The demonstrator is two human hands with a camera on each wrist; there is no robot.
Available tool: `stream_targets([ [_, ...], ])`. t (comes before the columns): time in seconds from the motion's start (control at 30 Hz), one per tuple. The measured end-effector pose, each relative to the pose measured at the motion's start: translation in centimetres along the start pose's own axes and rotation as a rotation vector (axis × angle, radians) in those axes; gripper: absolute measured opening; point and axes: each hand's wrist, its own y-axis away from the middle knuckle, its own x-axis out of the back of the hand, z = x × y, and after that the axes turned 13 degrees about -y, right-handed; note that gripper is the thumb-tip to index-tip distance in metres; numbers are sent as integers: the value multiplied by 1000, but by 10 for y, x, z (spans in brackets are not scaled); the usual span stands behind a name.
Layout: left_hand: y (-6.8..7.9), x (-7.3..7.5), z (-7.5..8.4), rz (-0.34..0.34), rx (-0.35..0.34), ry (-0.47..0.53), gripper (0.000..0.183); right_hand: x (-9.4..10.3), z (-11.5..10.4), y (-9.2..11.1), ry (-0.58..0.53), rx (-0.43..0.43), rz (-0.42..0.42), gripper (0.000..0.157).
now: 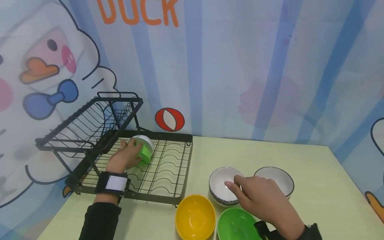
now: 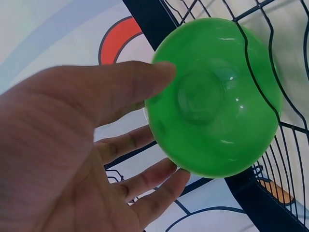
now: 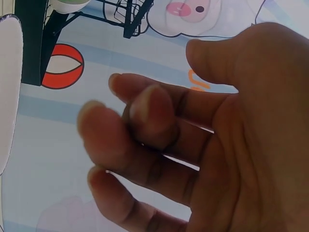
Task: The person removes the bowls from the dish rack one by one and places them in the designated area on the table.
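Note:
My left hand pinches the rim of a small bowl, green inside and white outside. The bowl is tipped on its side among the wires of the dark dish rack. In the left wrist view my thumb lies over the green inside of the bowl, with the fingers behind its rim. My right hand hangs above the table with loosely curled fingers and holds nothing. It partly covers a white bowl with a dark rim and overlaps the edge of a second white bowl.
A yellow bowl stands by the rack's front right corner, with a green bowl beside it. On the rack's left rises a raised wire tier. Behind the pale yellow table hangs a printed curtain.

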Motion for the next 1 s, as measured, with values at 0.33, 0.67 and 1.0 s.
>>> stream_targets([
  [0.33, 4, -1, -1, 41, 7, 48, 54, 2, 1, 0, 4, -12, 5, 39],
  [0.67, 3, -6, -2, 90, -44, 6, 59, 0, 1, 0, 7, -22, 6, 38],
  [1.0, 1, -18, -4, 207, -5, 3, 67, -1, 1, 0, 11, -9, 12, 39],
])
